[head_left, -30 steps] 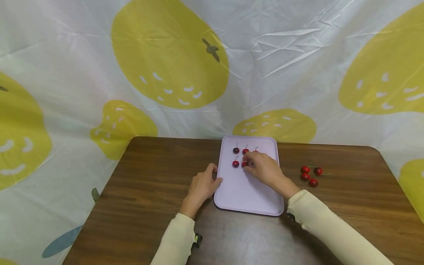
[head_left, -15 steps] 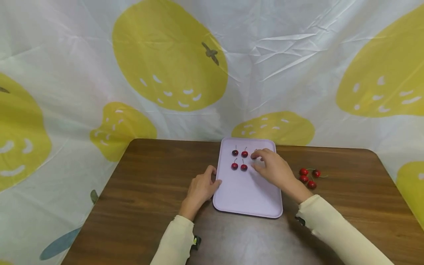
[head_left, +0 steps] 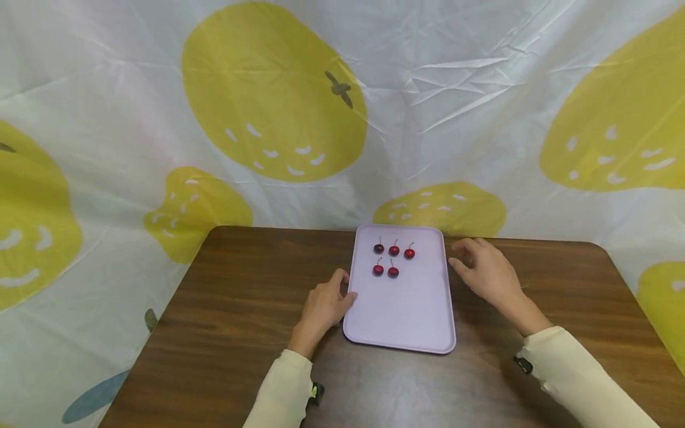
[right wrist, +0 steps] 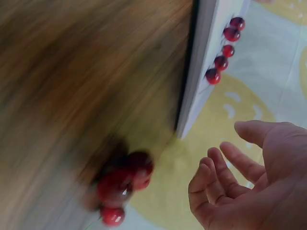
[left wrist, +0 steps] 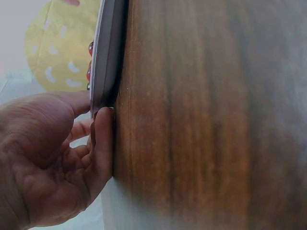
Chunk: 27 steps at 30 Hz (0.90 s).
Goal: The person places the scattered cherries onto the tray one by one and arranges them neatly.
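Observation:
A pale lilac tray (head_left: 401, 315) lies on the table with red cherries on its far part. Three of them form a back row, the middle one a cherry (head_left: 393, 251); two more make a row in front, one a cherry (head_left: 377, 270). At the tray's left edge my left hand (head_left: 323, 303) pinches the rim, thumb (left wrist: 79, 101) on top and fingers low against its side. Just off the right edge, my right hand (head_left: 487, 270) is in the air, fingers loosely bent, holding nothing. Loose cherries (right wrist: 115, 187) lie on the table near it, mostly hidden behind it in the head view.
The brown wooden table (head_left: 241, 333) reaches back to a hanging white cloth (head_left: 123, 119) with large yellow fruit prints. The tray's far end is close to that cloth.
My right hand has let go of the third back-row cherry and moved right, off the tray, over the loose cherries. The left hand has stayed at the tray's edge.

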{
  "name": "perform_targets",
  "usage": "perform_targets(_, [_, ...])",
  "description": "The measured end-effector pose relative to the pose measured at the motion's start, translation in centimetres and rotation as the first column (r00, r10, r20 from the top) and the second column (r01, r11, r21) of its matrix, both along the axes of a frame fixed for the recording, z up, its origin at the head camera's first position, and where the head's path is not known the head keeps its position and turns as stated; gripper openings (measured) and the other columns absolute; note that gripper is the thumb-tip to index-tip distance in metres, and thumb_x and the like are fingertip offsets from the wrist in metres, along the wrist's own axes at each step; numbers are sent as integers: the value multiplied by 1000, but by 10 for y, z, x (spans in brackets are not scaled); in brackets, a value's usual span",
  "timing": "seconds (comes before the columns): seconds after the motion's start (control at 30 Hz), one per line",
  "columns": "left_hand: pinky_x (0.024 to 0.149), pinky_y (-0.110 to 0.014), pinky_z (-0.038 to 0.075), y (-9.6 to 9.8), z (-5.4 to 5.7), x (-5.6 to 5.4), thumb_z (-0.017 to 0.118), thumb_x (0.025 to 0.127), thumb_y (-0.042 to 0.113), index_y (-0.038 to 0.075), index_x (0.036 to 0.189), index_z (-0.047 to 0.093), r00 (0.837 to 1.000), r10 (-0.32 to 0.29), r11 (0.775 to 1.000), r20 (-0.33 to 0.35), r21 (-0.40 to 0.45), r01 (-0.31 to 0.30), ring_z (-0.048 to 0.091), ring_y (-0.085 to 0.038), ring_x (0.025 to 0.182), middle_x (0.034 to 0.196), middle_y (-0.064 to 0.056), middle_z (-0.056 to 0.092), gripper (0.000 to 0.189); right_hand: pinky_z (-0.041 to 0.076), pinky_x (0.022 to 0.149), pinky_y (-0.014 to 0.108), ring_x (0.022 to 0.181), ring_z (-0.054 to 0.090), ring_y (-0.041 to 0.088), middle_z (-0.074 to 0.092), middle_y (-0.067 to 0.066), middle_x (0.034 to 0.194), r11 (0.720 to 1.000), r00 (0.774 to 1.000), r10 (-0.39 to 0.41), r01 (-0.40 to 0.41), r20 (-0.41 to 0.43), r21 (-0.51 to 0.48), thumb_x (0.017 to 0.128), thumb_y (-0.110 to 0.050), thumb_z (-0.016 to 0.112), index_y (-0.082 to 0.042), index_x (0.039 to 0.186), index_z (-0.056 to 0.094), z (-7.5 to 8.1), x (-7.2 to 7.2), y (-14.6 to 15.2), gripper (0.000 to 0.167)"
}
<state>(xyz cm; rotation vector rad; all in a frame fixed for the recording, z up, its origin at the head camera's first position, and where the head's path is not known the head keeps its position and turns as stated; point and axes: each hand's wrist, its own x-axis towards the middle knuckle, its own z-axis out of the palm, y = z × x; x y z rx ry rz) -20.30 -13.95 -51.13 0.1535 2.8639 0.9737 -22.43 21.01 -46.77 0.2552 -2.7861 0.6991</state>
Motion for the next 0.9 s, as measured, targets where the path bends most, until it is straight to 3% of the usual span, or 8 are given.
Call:
perform_targets(0.1, [55, -31, 45, -1, 0, 0, 70, 102, 34, 21, 129, 56, 1000, -2, 1000, -4, -5, 2, 59, -13, 47, 77, -1, 63, 34, 54, 73, 55, 93, 72, 34, 75, 14, 108, 999, 999, -46, 45, 10, 12, 99, -29, 71, -9, 124, 70, 1, 5, 14, 32])
perform_targets(0.23, [55, -31, 45, -1, 0, 1, 71, 101, 33, 20, 129, 55, 1000, -6, 1000, -14, -9, 6, 59, -13, 46, 77, -1, 62, 34, 49, 58, 43, 70, 70, 22, 79, 5, 89, 994, 993, -105, 104, 46, 21, 102, -36, 68, -12, 131, 67, 0, 11, 30, 38])
perform_targets(0.33, [55, -31, 45, -1, 0, 1, 71, 102, 32, 20, 129, 55, 1000, -5, 1000, -14, -8, 5, 59, -13, 47, 77, -1, 63, 33, 46, 54, 40, 65, 68, 19, 80, 2, 86, 990, 989, -137, 136, 62, 26, 102, -38, 68, -13, 133, 65, -3, 15, 40, 40])
perform_targets(0.5, [55, -31, 45, 0, 2, 3, 71, 102, 31, 19, 129, 56, 1000, -8, 1000, -15, -7, 7, 59, -14, 48, 77, -2, 63, 33, 47, 53, 46, 74, 73, 31, 80, 7, 90, 984, 983, -174, 172, 56, 49, 100, -36, 70, -11, 131, 66, -11, 23, 56, 41])
perform_targets(0.73, [55, -31, 44, 0, 1, 3, 71, 102, 30, 19, 129, 56, 1000, -8, 1000, -22, -15, 8, 58, -14, 48, 77, -1, 62, 33, 42, 48, 40, 77, 72, 38, 79, 13, 94, 974, 970, -223, 217, 99, 71, 99, -39, 69, -11, 131, 66, -16, 30, 73, 42])
perform_targets(0.9, [55, -31, 43, 0, 1, 2, 71, 102, 32, 20, 130, 56, 1000, -6, 1000, -19, -21, 6, 59, -13, 48, 77, -1, 62, 34, 42, 48, 43, 78, 71, 46, 78, 16, 95, 967, 960, -248, 237, 131, 88, 100, -43, 68, -11, 132, 64, -20, 34, 82, 45])
